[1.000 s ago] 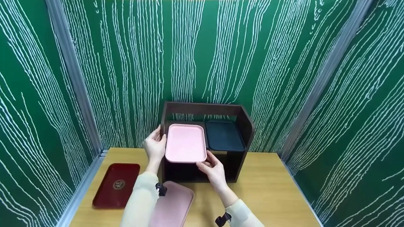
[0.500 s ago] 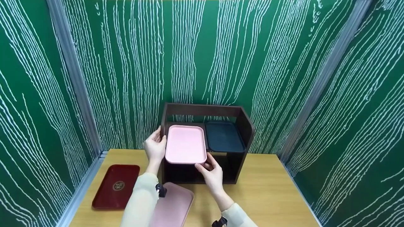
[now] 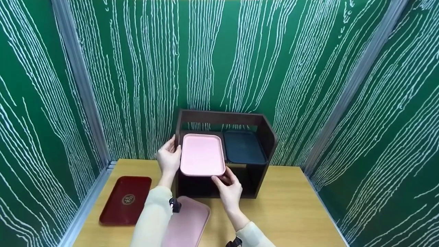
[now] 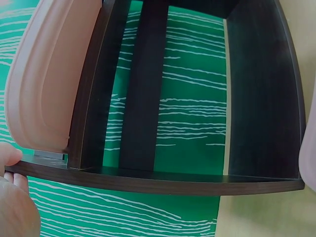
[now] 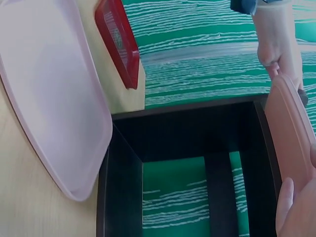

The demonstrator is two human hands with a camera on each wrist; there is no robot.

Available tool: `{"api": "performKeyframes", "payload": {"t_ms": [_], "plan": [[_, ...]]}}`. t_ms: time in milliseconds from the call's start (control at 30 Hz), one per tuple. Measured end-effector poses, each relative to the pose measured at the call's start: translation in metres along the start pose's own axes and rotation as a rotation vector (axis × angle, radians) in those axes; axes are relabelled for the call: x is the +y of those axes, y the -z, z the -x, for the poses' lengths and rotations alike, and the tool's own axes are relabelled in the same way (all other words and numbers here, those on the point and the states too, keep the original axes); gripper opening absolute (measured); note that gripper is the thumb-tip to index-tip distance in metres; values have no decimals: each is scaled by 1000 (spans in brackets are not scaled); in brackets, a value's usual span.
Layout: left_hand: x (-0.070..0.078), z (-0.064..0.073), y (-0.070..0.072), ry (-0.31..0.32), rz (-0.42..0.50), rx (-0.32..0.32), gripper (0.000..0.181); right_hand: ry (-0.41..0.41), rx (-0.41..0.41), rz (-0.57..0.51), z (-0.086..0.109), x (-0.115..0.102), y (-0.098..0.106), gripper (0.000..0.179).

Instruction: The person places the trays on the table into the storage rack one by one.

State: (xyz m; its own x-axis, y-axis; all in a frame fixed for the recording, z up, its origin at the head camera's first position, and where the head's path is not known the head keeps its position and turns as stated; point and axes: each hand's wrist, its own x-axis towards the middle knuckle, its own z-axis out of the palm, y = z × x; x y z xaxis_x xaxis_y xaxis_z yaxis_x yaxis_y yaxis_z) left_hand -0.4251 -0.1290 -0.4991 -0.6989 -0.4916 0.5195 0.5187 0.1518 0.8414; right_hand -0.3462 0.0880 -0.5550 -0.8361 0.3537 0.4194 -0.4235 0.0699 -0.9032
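Observation:
A dark brown wooden shelf stands at the back of the table. On the left of its upper board lies a small pink tray, front edge jutting out over the lower opening. My left hand grips the shelf's left side panel, thumb on the inner side close to the tray; the left wrist view shows fingers outside the panel. With thumb and fingers my right hand holds the pink tray by its front right corner. Beside that tray, a dark blue-black tray fills the shelf's right half.
A dark red tray with a round gold emblem lies on the wooden table at the left. A larger pink tray lies before the shelf, partly under my left forearm. Green walls with white lines enclose the table.
My right hand and forearm have shifted slightly left along the small pink tray's front corner. The left hand, the shelf and the trays stay in place.

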Motion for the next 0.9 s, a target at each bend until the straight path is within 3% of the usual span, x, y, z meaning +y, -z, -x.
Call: {"api": "performKeyframes", "payload": {"t_ms": [200,533,700,900], "plan": [[0,0,0,-13,1,-4,42,15,45,-25,11,-20,-8,63],[0,-1,1,-23,11,-2,41,3,85,-68,11,-16,-18,59],[-1,0,0,-29,4,-2,41,-25,103,-108,4,0,-24,60],[-1,-1,1,-35,-12,1,40,-19,118,-84,-7,24,-33,61]]}}
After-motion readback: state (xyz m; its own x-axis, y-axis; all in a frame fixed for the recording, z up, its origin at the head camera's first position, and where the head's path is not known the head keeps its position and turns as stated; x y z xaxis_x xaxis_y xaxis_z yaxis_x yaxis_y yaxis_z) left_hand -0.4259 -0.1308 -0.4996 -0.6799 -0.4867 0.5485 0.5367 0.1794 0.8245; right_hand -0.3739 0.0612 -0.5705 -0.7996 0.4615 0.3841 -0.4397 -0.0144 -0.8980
